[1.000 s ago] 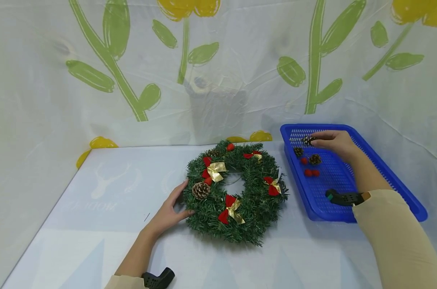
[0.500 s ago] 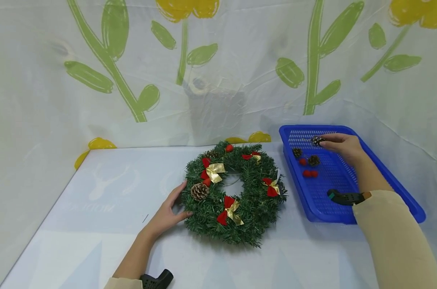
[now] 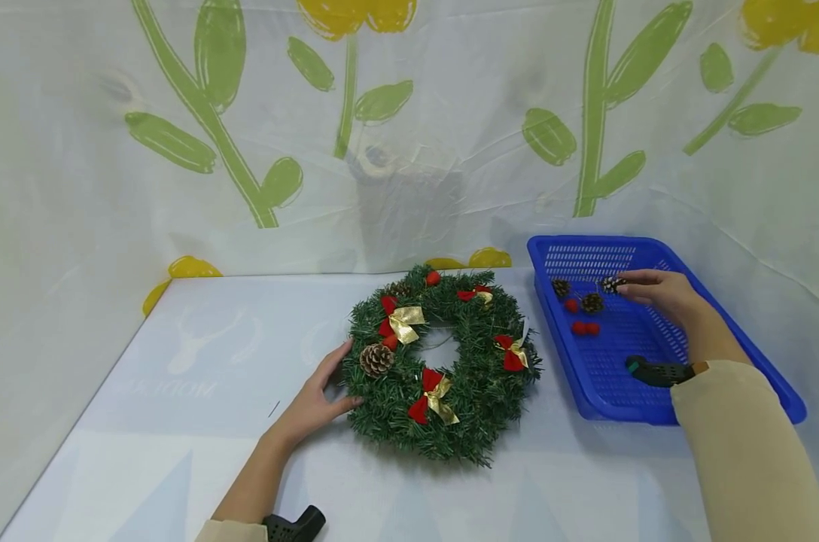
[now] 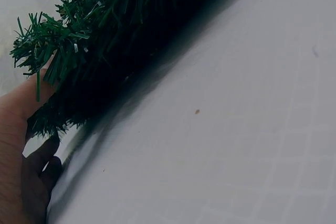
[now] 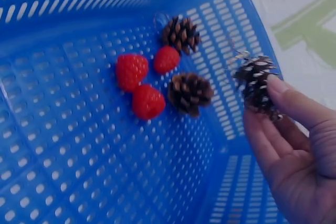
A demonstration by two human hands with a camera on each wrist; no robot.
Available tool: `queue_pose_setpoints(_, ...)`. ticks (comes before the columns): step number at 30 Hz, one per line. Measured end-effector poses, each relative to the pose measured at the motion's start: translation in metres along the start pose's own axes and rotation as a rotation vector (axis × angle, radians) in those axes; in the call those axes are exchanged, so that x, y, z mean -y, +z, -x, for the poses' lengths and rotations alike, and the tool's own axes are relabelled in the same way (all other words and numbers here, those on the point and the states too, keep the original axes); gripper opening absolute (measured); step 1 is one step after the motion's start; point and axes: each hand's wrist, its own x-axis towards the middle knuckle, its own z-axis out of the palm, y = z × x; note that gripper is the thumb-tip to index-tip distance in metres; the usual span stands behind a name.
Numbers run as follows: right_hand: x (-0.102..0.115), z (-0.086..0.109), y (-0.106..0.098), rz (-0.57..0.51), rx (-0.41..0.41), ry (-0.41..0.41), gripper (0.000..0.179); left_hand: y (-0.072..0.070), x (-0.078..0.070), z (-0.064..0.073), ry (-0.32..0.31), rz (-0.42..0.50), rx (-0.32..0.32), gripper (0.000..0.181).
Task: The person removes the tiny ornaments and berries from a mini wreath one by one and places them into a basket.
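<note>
A green Christmas wreath (image 3: 443,429) lies on the white table, decorated with red and gold bows, a pinecone (image 3: 376,360) and red berries. My left hand (image 3: 319,403) holds its left edge, thumb and fingers spread around the branches. The left wrist view shows the fingers (image 4: 44,153) partly behind the greenery. Over the blue basket (image 3: 626,410), my right hand (image 3: 663,293) pinches a white-tipped pinecone (image 5: 257,85) between thumb and fingers; a thin wire sticks out from its end. Below it in the basket are two brown pinecones (image 5: 190,94) and three red berries (image 5: 148,102).
The basket stands right of the wreath, near the printed curtain (image 3: 409,188) behind the table. A small dark sliver (image 3: 274,409) lies on the table (image 3: 159,406) left of my left forearm. Each wrist wears a black device (image 3: 660,373).
My right hand has moved the white-tipped pinecone to the right and slightly nearer, staying over the basket. The left hand and the wreath have kept their places.
</note>
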Motion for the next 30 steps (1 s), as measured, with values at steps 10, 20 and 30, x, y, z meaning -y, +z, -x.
queue_pose_setpoints(10,-0.015,0.008,-0.008,-0.057,0.085,0.088,0.012,0.0,0.0,-0.001,0.013,-0.007,-0.003,0.089)
queue_pose_setpoints(20,-0.028,0.008,-0.004,0.014,0.111,0.109,0.049,0.001,0.002,0.001,0.004,-0.003,-0.009,0.09)
queue_pose_setpoints(30,-0.04,0.012,-0.004,0.077,0.112,0.15,0.057,0.0,0.002,-0.001,0.011,-0.001,-0.003,0.09)
